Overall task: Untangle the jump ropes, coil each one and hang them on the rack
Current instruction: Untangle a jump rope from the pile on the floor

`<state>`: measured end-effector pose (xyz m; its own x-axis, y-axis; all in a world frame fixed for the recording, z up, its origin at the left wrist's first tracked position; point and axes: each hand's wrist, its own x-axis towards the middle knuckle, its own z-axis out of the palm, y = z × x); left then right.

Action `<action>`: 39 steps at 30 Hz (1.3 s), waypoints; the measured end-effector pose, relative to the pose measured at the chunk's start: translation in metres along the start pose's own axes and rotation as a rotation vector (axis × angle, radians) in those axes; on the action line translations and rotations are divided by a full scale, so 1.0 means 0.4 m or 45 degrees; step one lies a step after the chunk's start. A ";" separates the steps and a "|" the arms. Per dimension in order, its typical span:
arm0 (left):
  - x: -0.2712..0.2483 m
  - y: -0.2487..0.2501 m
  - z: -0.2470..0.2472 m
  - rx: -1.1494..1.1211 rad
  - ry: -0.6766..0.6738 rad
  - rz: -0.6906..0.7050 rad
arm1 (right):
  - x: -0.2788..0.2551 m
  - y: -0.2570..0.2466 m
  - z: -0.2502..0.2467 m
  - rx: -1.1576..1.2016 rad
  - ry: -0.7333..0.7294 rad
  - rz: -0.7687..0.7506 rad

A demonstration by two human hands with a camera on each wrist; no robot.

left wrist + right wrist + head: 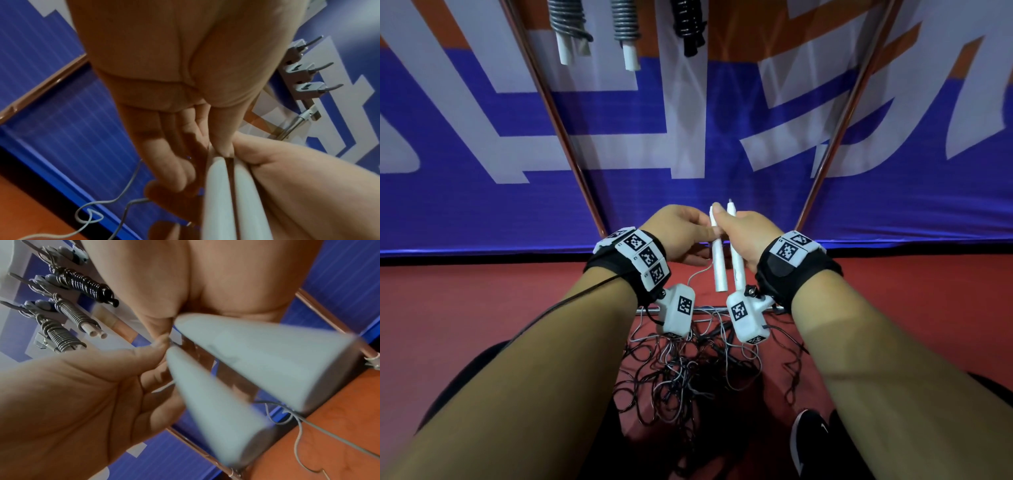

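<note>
1. Red floor (482, 308) below, blue-and-white banner (517, 154) behind, two slanted copper rack poles (558, 137) in front of it.
2. Three coiled ropes (625, 24) hanging up top: two grey, one black; tangled rope pile (688, 373) down between the forearms.
3. Two white handles (719, 260) side by side, long axes near upright, tips toward the banner.
4. Right hand (743, 236) clasped round both handles; left hand (681, 233) pinching the left one, lower fingers relaxed, grey cord (123, 191) trailing below.
</note>
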<state>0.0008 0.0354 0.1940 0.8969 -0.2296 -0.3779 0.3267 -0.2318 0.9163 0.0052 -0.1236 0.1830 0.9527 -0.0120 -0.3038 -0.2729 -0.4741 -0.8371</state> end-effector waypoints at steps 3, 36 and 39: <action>-0.004 0.001 -0.006 0.058 -0.018 0.039 | -0.003 0.008 0.012 0.218 -0.155 0.112; -0.077 0.029 -0.047 0.483 0.553 0.418 | -0.106 -0.015 0.024 -0.350 -0.008 -0.179; -0.078 0.031 -0.042 0.414 0.600 0.391 | -0.101 -0.014 0.022 -0.463 0.090 -0.236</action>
<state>-0.0180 0.0558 0.2193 0.9940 0.0911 0.0612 -0.0059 -0.5126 0.8586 -0.0331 -0.1127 0.1961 0.9916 0.0483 -0.1202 -0.0427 -0.7538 -0.6557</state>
